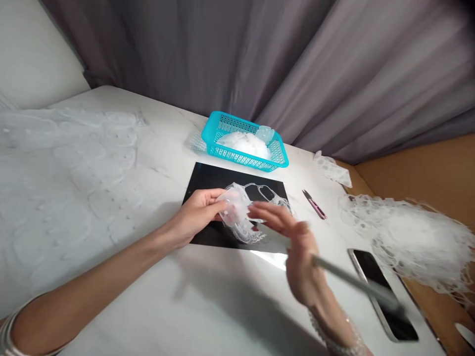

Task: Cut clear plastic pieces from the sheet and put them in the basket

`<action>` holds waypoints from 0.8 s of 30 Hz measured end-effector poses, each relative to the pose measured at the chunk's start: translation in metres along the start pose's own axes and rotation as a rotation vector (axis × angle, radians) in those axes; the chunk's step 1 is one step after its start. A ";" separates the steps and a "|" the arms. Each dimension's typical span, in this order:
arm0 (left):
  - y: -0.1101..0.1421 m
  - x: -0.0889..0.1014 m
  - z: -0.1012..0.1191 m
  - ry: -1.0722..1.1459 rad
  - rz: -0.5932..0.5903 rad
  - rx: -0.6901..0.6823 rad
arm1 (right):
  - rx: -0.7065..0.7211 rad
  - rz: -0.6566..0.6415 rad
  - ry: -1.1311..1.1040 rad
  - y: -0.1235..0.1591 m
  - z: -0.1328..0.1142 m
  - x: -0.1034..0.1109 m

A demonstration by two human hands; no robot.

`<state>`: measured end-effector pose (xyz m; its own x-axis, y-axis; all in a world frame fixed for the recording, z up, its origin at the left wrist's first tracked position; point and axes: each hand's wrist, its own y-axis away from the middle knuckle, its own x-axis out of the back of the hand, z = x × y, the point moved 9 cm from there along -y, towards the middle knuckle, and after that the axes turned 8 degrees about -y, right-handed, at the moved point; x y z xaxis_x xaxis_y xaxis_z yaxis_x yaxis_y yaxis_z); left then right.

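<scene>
Above the black mat [208, 173], my left hand [200, 210] pinches a translucent white cut-out piece [235, 205] dotted with small marks. A thin, looped white offcut [265, 190] hangs beside it over the mat. My right hand [293, 237] is partly blurred, its fingertips at the right side of the piece. Whether they grip its edge cannot be made out. A long grey rod [356, 282] is tucked in this hand and sticks out behind it toward the lower right; its tip is hidden or blurred.
A turquoise basket [241, 159] of white pieces stands behind the mat. Small thread snips [314, 203] and a phone [384, 296] lie to the right, near a heap of stringy white offcuts [419, 237]. Dotted translucent sheets [67, 188] cover the table's left side.
</scene>
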<state>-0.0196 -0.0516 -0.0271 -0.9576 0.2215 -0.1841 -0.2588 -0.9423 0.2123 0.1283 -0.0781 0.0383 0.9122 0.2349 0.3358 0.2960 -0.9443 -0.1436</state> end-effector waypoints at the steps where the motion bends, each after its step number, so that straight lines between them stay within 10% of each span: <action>1: 0.000 0.001 -0.001 -0.019 0.004 0.004 | 0.002 0.060 0.002 -0.006 0.001 0.013; 5: 0.000 0.001 0.003 -0.137 0.006 -0.033 | 0.041 0.149 0.166 -0.044 -0.002 0.046; 10: 0.001 0.003 0.004 -0.124 0.020 0.004 | 0.054 -0.021 0.240 -0.081 -0.002 0.025; 24: -0.004 0.021 -0.023 0.235 0.129 0.184 | -0.115 -0.408 -0.137 -0.064 0.021 -0.020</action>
<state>-0.0356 -0.0489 -0.0542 -0.9341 0.0194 -0.3564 -0.1766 -0.8928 0.4144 0.0972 -0.0174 0.0216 0.7588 0.6146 0.2156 0.6132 -0.7857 0.0816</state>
